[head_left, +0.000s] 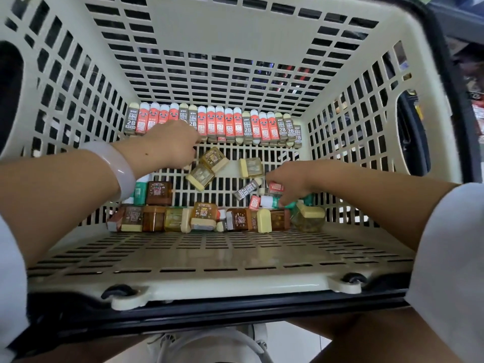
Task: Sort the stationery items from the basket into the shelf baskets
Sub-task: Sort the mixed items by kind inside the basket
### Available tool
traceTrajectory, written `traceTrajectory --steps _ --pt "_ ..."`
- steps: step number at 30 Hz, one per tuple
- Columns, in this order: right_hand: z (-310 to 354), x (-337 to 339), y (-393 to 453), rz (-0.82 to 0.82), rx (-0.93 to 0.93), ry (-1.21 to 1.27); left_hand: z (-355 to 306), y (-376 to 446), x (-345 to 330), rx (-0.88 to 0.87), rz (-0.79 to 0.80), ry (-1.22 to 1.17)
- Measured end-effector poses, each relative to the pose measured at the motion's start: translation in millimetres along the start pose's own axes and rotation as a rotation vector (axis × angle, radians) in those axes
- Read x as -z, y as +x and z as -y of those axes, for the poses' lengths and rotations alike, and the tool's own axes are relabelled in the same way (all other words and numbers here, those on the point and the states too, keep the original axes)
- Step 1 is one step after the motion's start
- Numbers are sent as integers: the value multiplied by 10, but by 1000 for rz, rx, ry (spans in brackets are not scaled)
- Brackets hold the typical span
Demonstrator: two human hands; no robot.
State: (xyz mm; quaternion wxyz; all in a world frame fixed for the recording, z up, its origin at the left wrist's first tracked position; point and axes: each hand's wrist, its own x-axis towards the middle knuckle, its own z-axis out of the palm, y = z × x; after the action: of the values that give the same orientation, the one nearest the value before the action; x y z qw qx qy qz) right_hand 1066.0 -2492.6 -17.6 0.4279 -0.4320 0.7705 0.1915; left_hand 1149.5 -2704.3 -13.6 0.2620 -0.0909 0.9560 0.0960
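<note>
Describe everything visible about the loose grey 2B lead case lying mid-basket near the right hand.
The grey 2B lead case is a slim, flat, plastic-looking rectangle with a pale cap at its upper right end and white "2B" print. It lies flat and diagonal on the slotted floor of the cream plastic basket, apart from the upright row at the far wall. The right hand reaches beside it; whether they touch cannot be told.

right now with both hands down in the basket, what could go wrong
1. The left hand reaches next to the row of red and grey boxes standing along the far wall; a brush could topple several.
2. The right hand digs in a loose pile of small boxes, so it may lift a mixed handful and sort it wrongly.
3. The basket floor is slotted; a thin grey box could snag there.
</note>
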Motion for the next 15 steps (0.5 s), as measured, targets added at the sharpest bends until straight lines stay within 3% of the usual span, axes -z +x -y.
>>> traceTrajectory --steps 2,4,6,8,11,15 --pt "-12 41 -9 -11 27 19 -8 -2 -4 -41 -115 45" --pt "-22 141 -37 -85 53 75 -76 -6 20 -123 -224 -94" --pt "5 287 -75 -225 80 259 -203 -39 63 -176 -151 -417" --pt "66 388 -89 -303 112 636 -324 -90 82 -206 54 -700" --pt "160 381 -86 -235 137 892 -391 -122 55 -266 99 -742" --pt "151 331 -83 -173 189 1077 -316 -85 67 -178 79 -795"
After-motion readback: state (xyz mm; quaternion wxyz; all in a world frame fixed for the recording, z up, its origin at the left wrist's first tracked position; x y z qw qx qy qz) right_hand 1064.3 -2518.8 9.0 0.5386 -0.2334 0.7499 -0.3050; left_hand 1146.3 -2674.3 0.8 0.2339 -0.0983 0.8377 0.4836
